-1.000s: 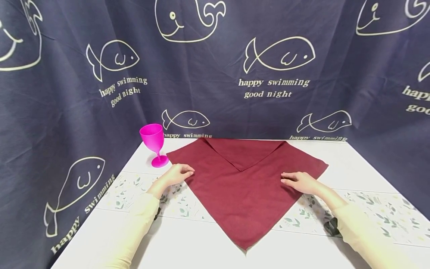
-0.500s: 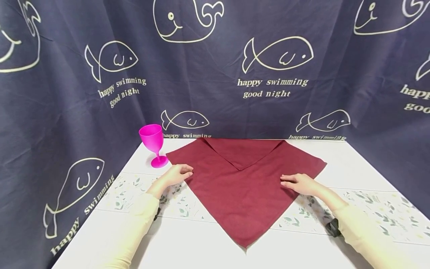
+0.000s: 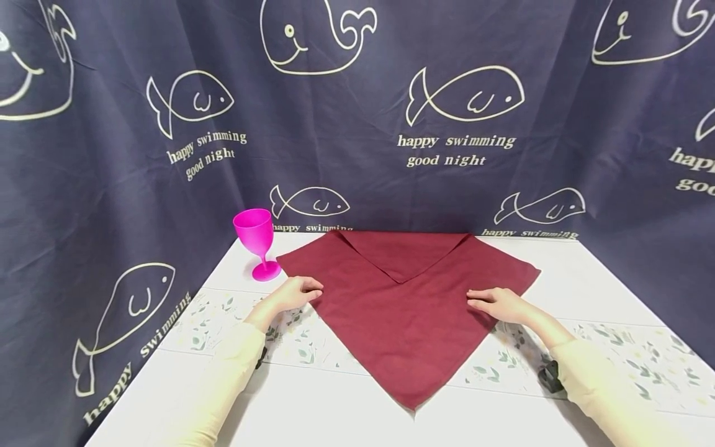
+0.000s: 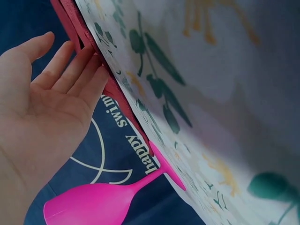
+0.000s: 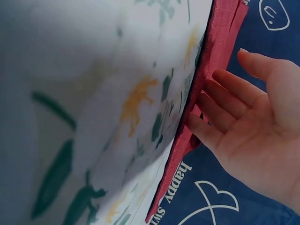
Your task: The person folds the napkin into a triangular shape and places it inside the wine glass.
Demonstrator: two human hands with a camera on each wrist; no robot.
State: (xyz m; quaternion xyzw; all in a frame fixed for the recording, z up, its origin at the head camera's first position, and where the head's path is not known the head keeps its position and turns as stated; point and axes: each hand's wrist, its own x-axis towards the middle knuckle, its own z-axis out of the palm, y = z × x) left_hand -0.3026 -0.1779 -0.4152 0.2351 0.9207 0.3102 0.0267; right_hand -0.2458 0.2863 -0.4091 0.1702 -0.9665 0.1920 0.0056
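Nothing moved; flat relaxed hands [image 3: 296,293] [image 3: 499,303] still press matte maroon cloth diamond [image 3: 404,316].

Matt woven maroon cloth napkin [image 3: 404,316], glossy pink plastic goblet [image 3: 256,242], smooth printed tabletop [image 3: 313,397], soft navy fabric backdrop [image 3: 346,112]

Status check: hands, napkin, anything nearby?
Left hand open, fingers on the napkin's left edge. Right hand open, flat on its right side. Napkin flat, top corner folded down. Pink goblet upright, off the left corner, clear of both hands.
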